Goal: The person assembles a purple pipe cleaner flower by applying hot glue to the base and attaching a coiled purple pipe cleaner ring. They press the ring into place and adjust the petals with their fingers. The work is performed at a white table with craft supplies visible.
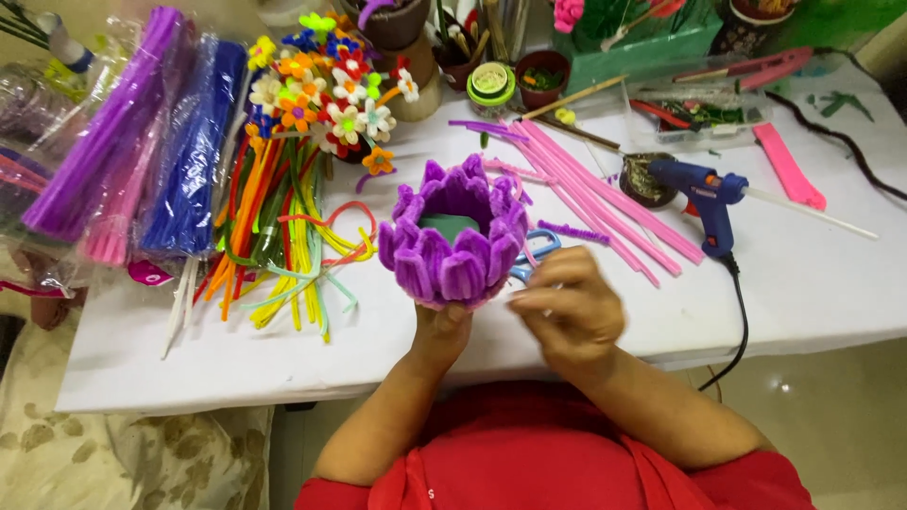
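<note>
My left hand [440, 329] holds up a purple flower-shaped cup [453, 231] made of fuzzy pipe-cleaner petals, gripping it from underneath; a green core shows inside. My right hand [570, 312] is just right of the flower, fingers curled together near its lower petals; whether it pinches anything is unclear. Blue-handled scissors [535, 253] lie on the table behind that hand.
A white table [812, 274] carries bundles of purple, pink and blue pipe cleaners [142, 132], loose coloured stems [283, 227], a bouquet of small flowers [331, 94], pink sticks [605, 189], a blue glue gun [709, 194] with cord, pots and a clear box [699, 109].
</note>
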